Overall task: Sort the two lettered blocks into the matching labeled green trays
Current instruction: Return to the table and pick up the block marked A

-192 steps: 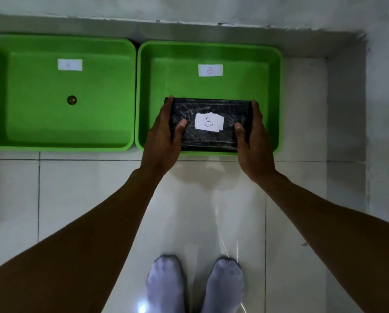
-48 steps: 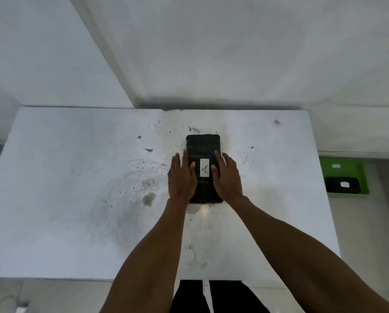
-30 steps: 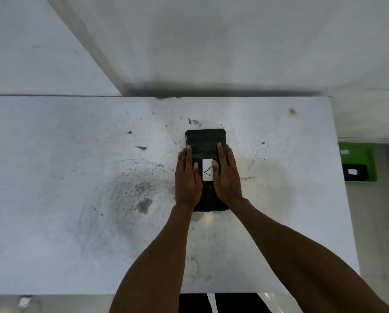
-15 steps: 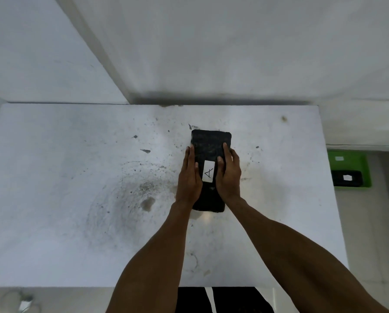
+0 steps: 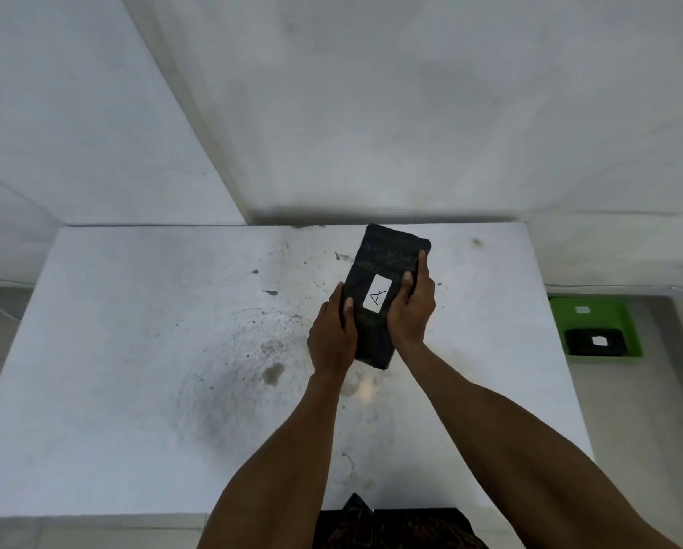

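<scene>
A black block with a white label reading A (image 5: 387, 267) is held above the white table (image 5: 133, 350), tilted with its far end leaning right. My left hand (image 5: 331, 338) grips its left long side and my right hand (image 5: 413, 311) grips its right long side. On the floor at the far right, a green tray (image 5: 617, 317) with a small white label holds the other black block (image 5: 595, 341), which has a white tag on top. The second green tray is out of view.
The white table is scuffed, with a dark ring stain (image 5: 252, 366) left of centre. White walls meet in a corner behind it. Pale tiled floor (image 5: 648, 429) runs along the table's right edge toward the tray.
The A block has come up off the table in both hands and tilted to the right. 6.4 s ago both hands were setting the B block into the tray labelled B.
</scene>
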